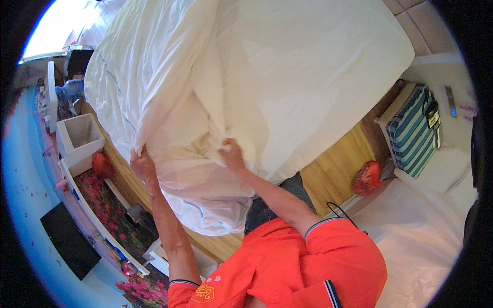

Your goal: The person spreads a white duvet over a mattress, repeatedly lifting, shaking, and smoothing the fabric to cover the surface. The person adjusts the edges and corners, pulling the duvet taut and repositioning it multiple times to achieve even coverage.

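Note:
A large white duvet or cover lies bunched over the left part of a bed with a white sheet. At its near left edge, my left hand grips a fold of the white fabric. To the right, my right hand is slightly blurred and closed on the fabric's open-looking edge, with loose folds between the two hands. The lower end of the cover, marked with a thin blue line, hangs down beside my legs.
Wooden flooring runs around the bed. On the right are a striped blue cushion, a red plastic bag and a white-covered surface. A white open drawer or box, a second red bag and a shelf unit stand at the left.

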`<state>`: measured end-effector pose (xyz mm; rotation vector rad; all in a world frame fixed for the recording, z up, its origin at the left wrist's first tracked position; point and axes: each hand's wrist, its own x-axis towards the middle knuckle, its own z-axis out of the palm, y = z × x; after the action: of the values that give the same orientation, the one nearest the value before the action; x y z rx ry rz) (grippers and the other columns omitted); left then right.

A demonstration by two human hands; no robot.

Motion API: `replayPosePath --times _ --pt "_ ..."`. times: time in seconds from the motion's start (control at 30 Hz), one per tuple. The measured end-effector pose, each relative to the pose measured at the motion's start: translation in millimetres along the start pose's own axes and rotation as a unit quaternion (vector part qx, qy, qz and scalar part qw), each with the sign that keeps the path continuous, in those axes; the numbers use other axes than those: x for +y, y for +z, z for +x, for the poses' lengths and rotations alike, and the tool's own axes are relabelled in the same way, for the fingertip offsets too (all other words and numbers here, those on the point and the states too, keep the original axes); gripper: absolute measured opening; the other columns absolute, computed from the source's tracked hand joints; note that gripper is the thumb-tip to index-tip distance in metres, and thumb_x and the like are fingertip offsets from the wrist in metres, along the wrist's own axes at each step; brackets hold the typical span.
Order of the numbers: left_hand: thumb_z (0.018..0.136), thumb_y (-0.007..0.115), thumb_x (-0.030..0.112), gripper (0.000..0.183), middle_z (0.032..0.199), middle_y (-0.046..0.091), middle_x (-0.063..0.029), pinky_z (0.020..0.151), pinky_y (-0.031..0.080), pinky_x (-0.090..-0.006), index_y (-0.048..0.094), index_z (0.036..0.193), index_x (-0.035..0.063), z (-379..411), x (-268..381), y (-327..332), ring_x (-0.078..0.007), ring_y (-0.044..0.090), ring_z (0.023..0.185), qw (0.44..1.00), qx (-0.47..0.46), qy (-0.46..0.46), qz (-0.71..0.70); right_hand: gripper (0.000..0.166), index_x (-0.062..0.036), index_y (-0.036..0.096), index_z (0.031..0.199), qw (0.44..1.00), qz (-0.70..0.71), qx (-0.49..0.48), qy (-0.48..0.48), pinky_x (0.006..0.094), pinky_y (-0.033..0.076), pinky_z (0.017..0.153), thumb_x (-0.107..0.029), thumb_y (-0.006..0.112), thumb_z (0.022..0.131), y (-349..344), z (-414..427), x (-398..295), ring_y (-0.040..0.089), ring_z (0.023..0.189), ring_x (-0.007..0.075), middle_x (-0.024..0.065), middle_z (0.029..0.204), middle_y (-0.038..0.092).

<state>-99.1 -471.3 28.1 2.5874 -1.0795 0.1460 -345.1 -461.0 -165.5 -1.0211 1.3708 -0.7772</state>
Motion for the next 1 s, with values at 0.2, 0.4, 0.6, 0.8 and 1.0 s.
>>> replayPosePath --times 0.2,0.4,0.6,0.8,1.0 --pt "0.086 0.07 0.026 0.025 0.077 0.066 -0.0186 0.062 0.047 -0.0421 0.067 0.096 0.0029 -16 18 -14 -0.0366 0.062 0.07 0.999 -0.011 0.021 -0.049 0.027 0.0007 0.064 0.103 0.963 0.068 -0.092 0.246 0.0285 0.048 0.057 -0.019 0.068 0.085 -127 40 -39 0.059 0.064 0.0127 0.0066 0.082 0.064" --pt "0.086 0.07 0.023 0.023 0.078 0.067 -0.0167 0.062 0.048 -0.0375 0.067 0.095 0.0023 -15 22 -29 -0.03 0.062 0.066 0.997 0.008 0.055 -0.061 0.021 0.0009 0.072 0.092 0.973 0.141 -0.131 0.129 0.0276 0.047 0.057 -0.018 0.067 0.085 -169 52 -108 0.057 0.061 0.0108 0.0024 0.076 0.066" --pt "0.084 0.073 0.019 0.019 0.073 0.063 -0.0185 0.058 0.046 -0.038 0.065 0.088 0.002 -34 57 -63 -0.0321 0.059 0.061 0.983 0.019 0.057 -0.176 0.024 0.0033 0.07 0.097 0.961 0.191 -0.068 0.187 0.027 0.048 0.061 -0.018 0.067 0.087 -224 29 -123 0.059 0.067 0.0101 0.0025 0.079 0.066" --pt "0.079 0.077 0.034 0.038 0.062 0.057 -0.02 0.051 0.042 -0.0443 0.057 0.074 0.0016 -82 83 -59 -0.0362 0.057 0.055 0.995 -0.067 0.035 -0.07 0.026 0.0044 0.067 0.103 0.986 0.061 -0.054 0.146 0.0261 0.048 0.063 -0.017 0.064 0.09 -290 1 -176 0.061 0.068 0.0113 0.0043 0.082 0.066" --pt "0.078 0.075 0.033 0.037 0.078 0.065 -0.0233 0.065 0.049 -0.0501 0.058 0.088 0.0014 -164 184 -43 -0.0445 0.063 0.076 0.932 -0.25 -0.006 -0.262 0.027 0.0043 0.069 0.103 0.987 -0.071 -0.055 0.133 0.026 0.048 0.063 -0.018 0.068 0.087 -310 21 -173 0.06 0.069 0.0101 0.0036 0.084 0.068"
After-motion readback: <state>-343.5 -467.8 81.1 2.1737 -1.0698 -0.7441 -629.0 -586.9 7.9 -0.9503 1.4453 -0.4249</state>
